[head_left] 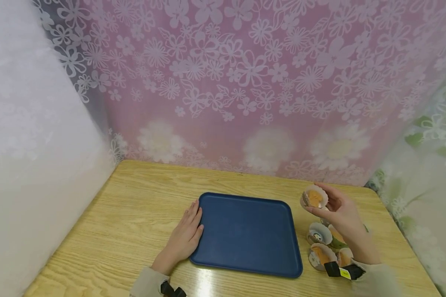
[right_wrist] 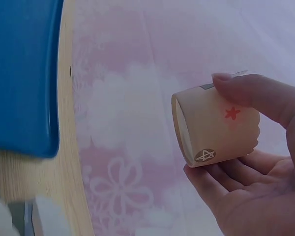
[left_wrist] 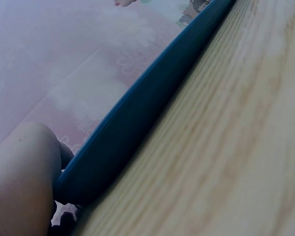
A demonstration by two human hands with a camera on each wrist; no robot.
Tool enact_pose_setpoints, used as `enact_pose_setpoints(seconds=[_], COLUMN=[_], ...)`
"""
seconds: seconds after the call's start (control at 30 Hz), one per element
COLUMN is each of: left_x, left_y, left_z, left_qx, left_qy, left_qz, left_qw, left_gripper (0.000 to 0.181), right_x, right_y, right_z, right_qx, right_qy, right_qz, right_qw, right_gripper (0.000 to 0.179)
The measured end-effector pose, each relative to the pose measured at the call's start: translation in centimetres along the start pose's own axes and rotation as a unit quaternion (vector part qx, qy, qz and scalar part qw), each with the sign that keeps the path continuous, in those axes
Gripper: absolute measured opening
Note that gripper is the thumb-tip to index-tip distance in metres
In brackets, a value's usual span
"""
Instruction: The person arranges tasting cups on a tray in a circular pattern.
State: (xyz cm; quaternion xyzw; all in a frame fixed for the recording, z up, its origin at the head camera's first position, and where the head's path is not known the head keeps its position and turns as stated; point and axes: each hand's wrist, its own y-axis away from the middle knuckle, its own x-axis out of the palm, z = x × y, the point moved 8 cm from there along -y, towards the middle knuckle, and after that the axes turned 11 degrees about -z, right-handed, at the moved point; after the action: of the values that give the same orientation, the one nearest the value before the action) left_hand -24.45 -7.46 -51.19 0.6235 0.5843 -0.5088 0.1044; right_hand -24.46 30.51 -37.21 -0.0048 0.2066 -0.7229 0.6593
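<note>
The right hand [head_left: 345,212] holds a small, pale, scallop-edged cup [head_left: 314,197], seemingly paper, between thumb and fingers; the left hand [head_left: 186,234], fingers straight, touches a rectangular dark-blue tray [head_left: 245,237].

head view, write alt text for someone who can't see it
A person's right hand holds a cup in its grip near other cups, right of a blue tray on a wood-grain table. The left hand touches the tray's left edge.

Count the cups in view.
6 at least: one cup in the right hand, another cup partly hidden below it, four cups clustered right of the tray; the hand may hide more.
</note>
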Motion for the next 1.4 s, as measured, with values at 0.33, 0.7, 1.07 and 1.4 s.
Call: enact_pose_setpoints(seconds=[0.33, 0.7, 1.07, 1.4], left_x=[0.1, 0.1, 0.1, 0.0], left_y=[0.1, 0.1, 0.2, 0.3], left_z=[0.0, -0.1, -0.3, 0.1], left_qx=[0.001, 0.007, 0.004, 0.004], left_qy=[0.006, 0.007, 0.009, 0.005], left_qz=[0.000, -0.018, -0.013, -0.011], left_qw=[1.0000, 0.9998, 0.9999, 0.9999], left_gripper=[0.054, 0.053, 0.053, 0.053], right_x=[6.0, 12.1, 15.4, 16.7], right_y=[-2.1, -2.9, -2.5, -2.7], right_z=[-0.7, -4.1, -7.2, -9.3], right_qx=[0.008, 0.053, 0.103, 0.128], right_qy=[0.013, 0.008, 0.005, -0.015], right_qz=[0.027, 0.100, 0.145, 0.194], right_qw=[0.9995, 0.9935, 0.9841, 0.9725], right_gripper=[0.071, 0.075, 0.078, 0.078])
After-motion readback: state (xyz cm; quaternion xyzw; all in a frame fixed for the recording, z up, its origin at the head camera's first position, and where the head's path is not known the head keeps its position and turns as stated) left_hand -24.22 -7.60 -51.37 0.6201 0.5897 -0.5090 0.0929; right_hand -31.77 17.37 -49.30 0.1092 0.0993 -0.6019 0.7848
